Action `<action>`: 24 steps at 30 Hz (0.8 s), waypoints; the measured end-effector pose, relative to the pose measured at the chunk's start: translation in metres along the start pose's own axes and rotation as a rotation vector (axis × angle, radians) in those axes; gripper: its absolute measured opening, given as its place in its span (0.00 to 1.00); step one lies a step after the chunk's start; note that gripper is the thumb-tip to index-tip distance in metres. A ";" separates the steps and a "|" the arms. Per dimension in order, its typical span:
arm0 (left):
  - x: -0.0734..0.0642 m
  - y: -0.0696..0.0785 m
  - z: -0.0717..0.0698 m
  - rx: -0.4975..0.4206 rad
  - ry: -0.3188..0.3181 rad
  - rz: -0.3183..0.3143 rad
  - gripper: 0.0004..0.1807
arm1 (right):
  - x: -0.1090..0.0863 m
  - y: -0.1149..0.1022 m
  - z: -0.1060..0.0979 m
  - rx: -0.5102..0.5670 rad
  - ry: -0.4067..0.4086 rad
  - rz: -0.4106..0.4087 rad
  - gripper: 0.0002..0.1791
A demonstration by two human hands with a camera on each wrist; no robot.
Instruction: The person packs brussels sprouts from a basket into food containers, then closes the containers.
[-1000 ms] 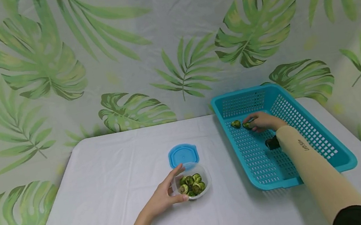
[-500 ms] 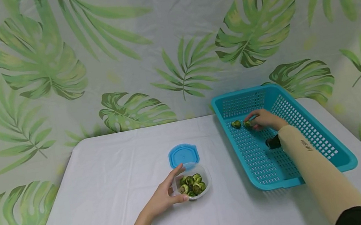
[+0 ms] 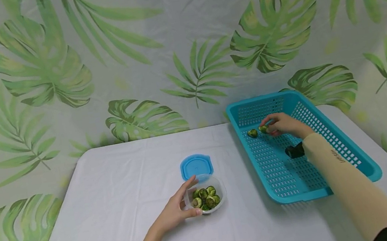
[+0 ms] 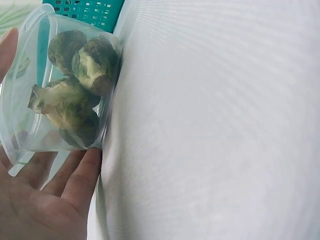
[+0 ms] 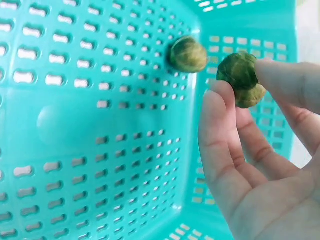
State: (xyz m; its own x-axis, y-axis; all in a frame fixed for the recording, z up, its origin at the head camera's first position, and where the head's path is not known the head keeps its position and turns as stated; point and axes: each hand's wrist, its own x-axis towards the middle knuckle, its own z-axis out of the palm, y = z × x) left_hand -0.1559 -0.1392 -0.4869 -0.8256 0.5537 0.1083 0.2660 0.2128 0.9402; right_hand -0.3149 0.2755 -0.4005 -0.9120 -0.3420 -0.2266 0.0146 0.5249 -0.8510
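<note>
My left hand (image 3: 172, 215) holds a clear plastic food container (image 3: 223, 194) from its left side, thumb at the near rim and fingers along its wall. Several Brussels sprouts (image 4: 62, 105) lie inside, seen through the clear wall in the left wrist view. Over the blue basket (image 3: 281, 195), my right hand (image 3: 285, 125) pinches one Brussels sprout (image 5: 240, 75) between thumb and fingertips. Beside it, a second Brussels sprout (image 5: 189, 54) rests on the basket floor, near the far left corner in the head view.
Behind the container lies a blue lid (image 3: 196, 166), flat on the white tablecloth (image 3: 123, 183). The basket, with slotted walls, takes up the right part of the table. A leaf-print curtain (image 3: 130, 63) hangs at the table's far edge.
My right hand has risen slightly from the basket floor with the pinched Brussels sprout, its wrist shifting a little right. The left hand and container have stayed in place.
</note>
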 end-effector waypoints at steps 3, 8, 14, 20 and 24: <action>0.000 0.001 0.000 -0.001 -0.001 0.000 0.48 | -0.003 -0.004 0.000 0.004 0.002 -0.012 0.18; 0.001 0.001 0.000 -0.003 -0.003 0.002 0.48 | -0.007 -0.010 0.001 0.017 -0.017 -0.035 0.18; 0.001 0.000 -0.001 -0.007 -0.005 -0.002 0.49 | -0.012 -0.015 0.003 0.061 -0.028 -0.048 0.18; 0.001 -0.002 -0.002 -0.013 -0.008 0.004 0.48 | -0.015 -0.018 0.005 0.107 -0.059 -0.096 0.18; 0.001 -0.003 -0.002 -0.015 -0.006 0.006 0.48 | -0.018 -0.022 0.008 0.121 -0.072 -0.123 0.18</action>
State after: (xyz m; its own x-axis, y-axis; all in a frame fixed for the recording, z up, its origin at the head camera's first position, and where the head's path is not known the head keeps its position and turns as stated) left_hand -0.1588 -0.1408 -0.4884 -0.8212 0.5596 0.1118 0.2631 0.1973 0.9444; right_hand -0.2954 0.2640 -0.3816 -0.8784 -0.4549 -0.1465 -0.0422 0.3792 -0.9244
